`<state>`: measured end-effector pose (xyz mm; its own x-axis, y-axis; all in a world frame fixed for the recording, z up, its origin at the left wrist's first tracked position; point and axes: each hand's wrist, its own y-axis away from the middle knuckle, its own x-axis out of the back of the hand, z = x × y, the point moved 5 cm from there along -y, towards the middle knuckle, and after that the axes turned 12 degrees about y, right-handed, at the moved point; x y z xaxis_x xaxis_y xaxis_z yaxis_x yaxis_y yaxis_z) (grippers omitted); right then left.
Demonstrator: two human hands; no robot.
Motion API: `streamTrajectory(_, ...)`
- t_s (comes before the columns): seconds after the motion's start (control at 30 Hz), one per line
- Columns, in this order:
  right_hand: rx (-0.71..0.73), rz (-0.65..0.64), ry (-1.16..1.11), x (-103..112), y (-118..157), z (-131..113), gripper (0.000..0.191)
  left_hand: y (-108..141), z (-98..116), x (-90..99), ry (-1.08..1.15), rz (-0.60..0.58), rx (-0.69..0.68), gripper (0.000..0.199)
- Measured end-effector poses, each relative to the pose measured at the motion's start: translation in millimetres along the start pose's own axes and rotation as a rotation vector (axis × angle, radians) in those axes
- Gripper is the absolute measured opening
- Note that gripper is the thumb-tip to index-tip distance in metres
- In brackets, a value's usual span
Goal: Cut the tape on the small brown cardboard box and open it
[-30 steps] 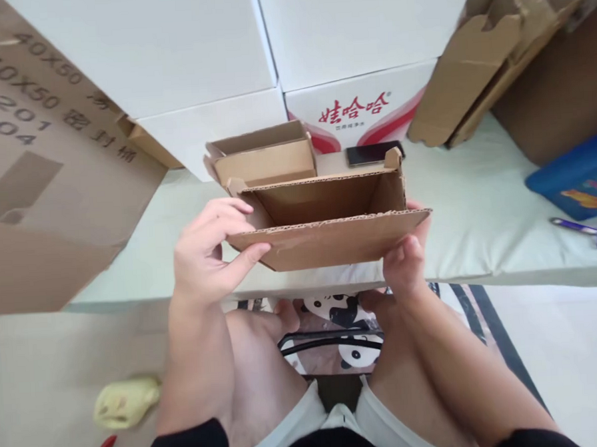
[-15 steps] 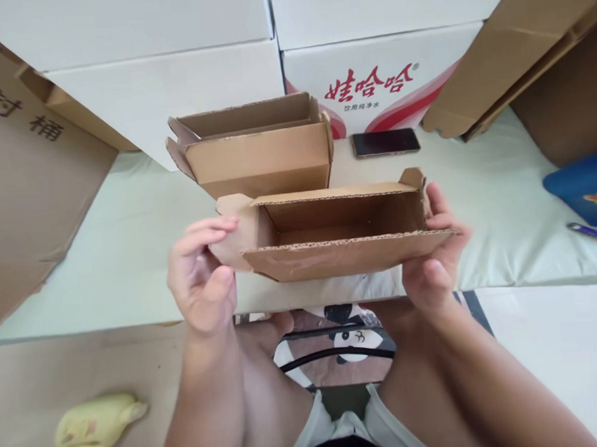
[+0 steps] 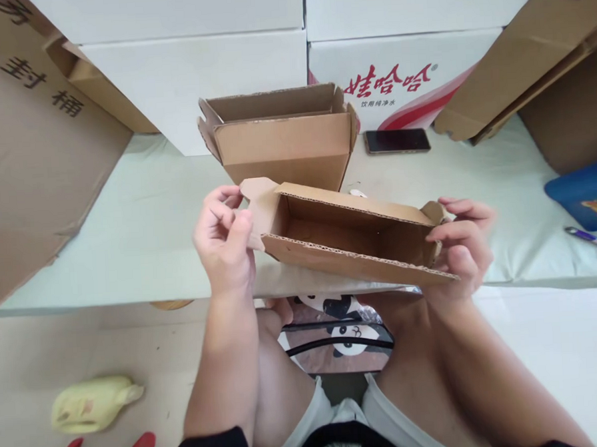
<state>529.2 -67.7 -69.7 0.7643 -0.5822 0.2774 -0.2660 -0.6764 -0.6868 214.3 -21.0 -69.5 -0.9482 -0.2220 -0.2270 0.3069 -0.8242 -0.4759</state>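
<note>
An open brown cardboard box [image 3: 345, 258] is in front of me, its flaps up and its inside showing bare cardboard. My left hand [image 3: 226, 234] pinches the flap at the box's left end between thumb and fingers. At the other end, my right hand [image 3: 462, 245] grips the box, with fingers around the short flap and the edge. The box tilts, its right end nearer to me. Just behind it stands a second open cardboard box [image 3: 284, 141], untouched.
A phone [image 3: 397, 141] lies by the white cartons [image 3: 196, 89] at the back. Large brown cartons [image 3: 30, 164] flank both sides. A blue item [image 3: 584, 195] and a purple-handled tool [image 3: 592, 240] are at right. On the floor sits a yellow bottle [image 3: 95, 403].
The held box has turned so that its right end dips toward me. My left hand has closed on the left flap, and my right hand has shifted its grip at the right end.
</note>
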Motion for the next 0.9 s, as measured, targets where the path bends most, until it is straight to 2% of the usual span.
streamTrajectory(0.1,0.127,-0.163,0.143,9.7,-17.2,-19.9,0.031,3.6,-0.1,2.0,-0.085,-0.080,-0.009,0.051)
streamTrajectory(0.23,0.296,-0.554,0.367,13.9,-41.4,-40.3,0.034,5.9,4.2,3.6,-0.078,-0.133,-0.011,0.050)
streamTrajectory(0.3,0.308,-0.719,0.477,13.1,-47.2,-42.6,0.035,5.5,5.6,3.5,-0.040,-0.135,0.014,0.051)
streamTrajectory(0.37,0.272,-0.807,0.551,10.2,-48.5,-42.2,0.029,4.5,6.3,2.6,-0.005,-0.138,0.037,0.051)
streamTrajectory(0.43,0.198,-0.786,0.561,5.6,-47.7,-41.2,0.027,3.5,6.5,0.9,0.003,-0.158,0.050,0.050)
streamTrajectory(0.53,0.053,-0.663,0.507,-3.9,-44.4,-36.8,0.030,3.1,6.0,-0.5,-0.004,-0.195,0.052,0.046)
streamTrajectory(0.67,-0.064,-0.589,0.382,-16.2,-40.5,-26.2,0.029,5.4,3.3,-1.0,0.080,-0.213,0.086,0.028)
streamTrajectory(0.83,-0.159,-0.540,0.127,-18.2,-40.2,-16.3,0.032,11.2,-3.8,-18.9,0.157,-0.363,0.277,0.040)
streamTrajectory(0.9,-0.193,-0.532,0.050,-19.4,-38.2,-11.8,0.035,11.8,-4.5,-26.9,0.074,-0.439,0.278,0.058)
